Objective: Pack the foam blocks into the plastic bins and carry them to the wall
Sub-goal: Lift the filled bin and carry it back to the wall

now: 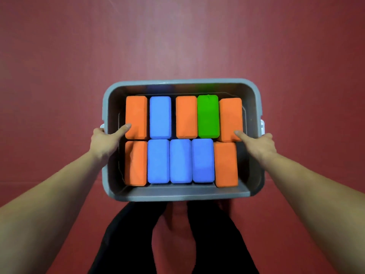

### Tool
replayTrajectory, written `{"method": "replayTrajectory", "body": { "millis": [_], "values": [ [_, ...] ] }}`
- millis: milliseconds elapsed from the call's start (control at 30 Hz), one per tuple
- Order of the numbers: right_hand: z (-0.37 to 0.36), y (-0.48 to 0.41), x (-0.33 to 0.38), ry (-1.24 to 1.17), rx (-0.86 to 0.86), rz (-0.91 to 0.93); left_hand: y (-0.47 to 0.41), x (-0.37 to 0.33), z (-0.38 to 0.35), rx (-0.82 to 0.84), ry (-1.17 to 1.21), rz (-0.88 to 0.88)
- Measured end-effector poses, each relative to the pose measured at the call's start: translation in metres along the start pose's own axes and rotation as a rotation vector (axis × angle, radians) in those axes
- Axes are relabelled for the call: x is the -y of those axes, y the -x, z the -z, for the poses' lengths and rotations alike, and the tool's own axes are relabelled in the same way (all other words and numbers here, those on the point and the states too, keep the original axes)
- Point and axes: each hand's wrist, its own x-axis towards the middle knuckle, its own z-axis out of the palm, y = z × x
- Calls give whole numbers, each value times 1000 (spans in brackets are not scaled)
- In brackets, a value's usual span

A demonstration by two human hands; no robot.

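A grey plastic bin (181, 195) is held up in front of me, above a red floor. Inside it lie two rows of foam blocks: several orange blocks (136, 117), several blue blocks (160, 117) and one green block (208, 116). My left hand (104, 142) grips the bin's left rim, thumb inside the bin touching an orange block. My right hand (258, 144) grips the right rim, thumb resting on the far-right orange block (230, 119). My fingers under the rims are hidden.
The red floor (59, 56) fills the view all around the bin. My legs in dark trousers (126, 234) show below the bin. A white latch (262, 126) sticks out on the bin's right side.
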Motion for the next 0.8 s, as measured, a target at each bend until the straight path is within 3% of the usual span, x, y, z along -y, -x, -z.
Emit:
{"method": "replayTrajectory", "body": {
  "millis": [233,433,800],
  "values": [
    [206,54,-47,-150,-269,-48,192,-154,-4,92,38,-178],
    [318,26,-85,-407,-337,-122,269,-264,-57,165,40,-287],
    [487,-69,-151,-636,-472,-407,369,-474,-261,324,-279,-553]
  ]
}}
